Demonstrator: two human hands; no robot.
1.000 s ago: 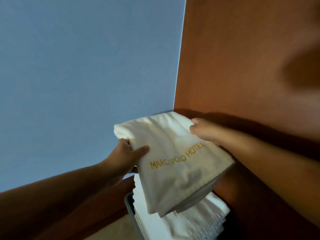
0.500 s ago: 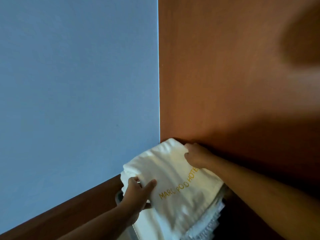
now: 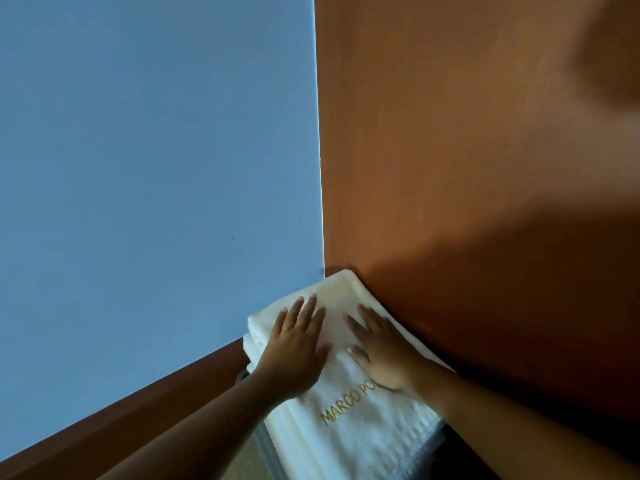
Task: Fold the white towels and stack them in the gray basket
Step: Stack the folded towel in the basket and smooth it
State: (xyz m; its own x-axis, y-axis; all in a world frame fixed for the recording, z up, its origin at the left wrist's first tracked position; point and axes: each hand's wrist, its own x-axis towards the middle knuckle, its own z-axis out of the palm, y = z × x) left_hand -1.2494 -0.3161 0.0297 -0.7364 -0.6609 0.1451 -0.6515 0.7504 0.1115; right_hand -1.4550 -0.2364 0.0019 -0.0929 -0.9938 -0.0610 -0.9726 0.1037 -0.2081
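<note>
Now | left hand [image 3: 298, 344], right hand [image 3: 381, 353]: fingers flat, pressing folded white towel [image 3: 363, 434] onto stack [image 3: 294, 441] | gray basket [image 3: 268, 452] well filled | remaining towels: not visible

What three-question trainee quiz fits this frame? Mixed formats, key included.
1. True or false: the left hand and right hand both lie flat on the top towel.
2. The towel's gold lettering is partly covered by: A) the left hand B) the right hand C) nothing.
3. Fill in: the top towel rests on a ___ of folded towels.

Key: 1 true; 2 B; 3 stack.
</note>
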